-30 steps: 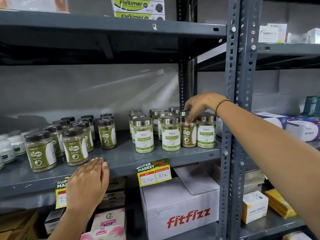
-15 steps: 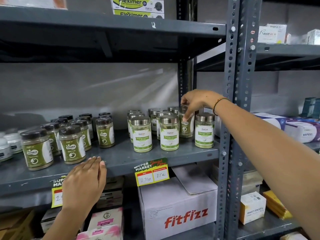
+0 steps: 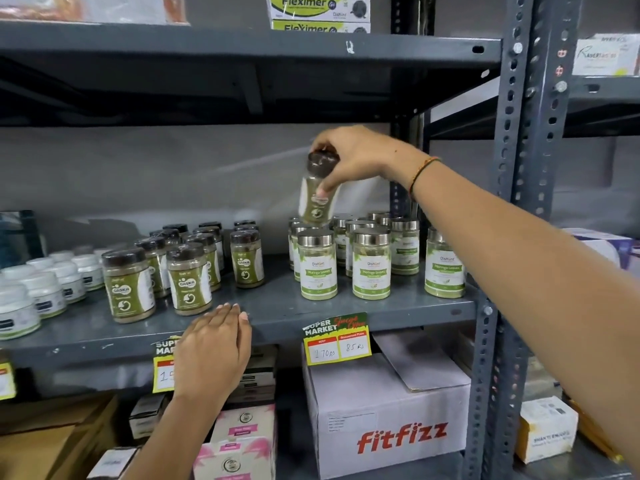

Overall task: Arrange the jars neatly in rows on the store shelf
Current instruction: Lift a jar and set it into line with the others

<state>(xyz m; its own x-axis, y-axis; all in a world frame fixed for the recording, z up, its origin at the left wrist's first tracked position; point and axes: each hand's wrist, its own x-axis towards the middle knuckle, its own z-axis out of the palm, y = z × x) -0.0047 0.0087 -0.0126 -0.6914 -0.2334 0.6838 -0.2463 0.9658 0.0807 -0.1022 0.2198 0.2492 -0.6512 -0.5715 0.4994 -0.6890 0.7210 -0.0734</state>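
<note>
My right hand (image 3: 360,157) grips a dark-lidded jar of green powder (image 3: 317,195) by its top, holding it tilted in the air above the silver-lidded jars (image 3: 318,268). Those silver-lidded jars with white and green labels stand in a loose group on the right of the grey shelf (image 3: 277,310). Several dark-lidded jars (image 3: 187,278) like the held one stand in rows at the shelf's middle left. My left hand (image 3: 214,351) rests flat on the shelf's front edge, holding nothing.
White tubs (image 3: 45,289) fill the shelf's far left. Price tags (image 3: 337,339) hang from the front lip. A grey upright post (image 3: 516,202) stands on the right. Below are a fitfizz carton (image 3: 388,420) and pink boxes (image 3: 239,441). Another shelf lies overhead.
My right hand closed on a dark-lidded jar among the silver-lidded ones, lifted it out and carried it up and to the left. My left hand stayed on the shelf edge.
</note>
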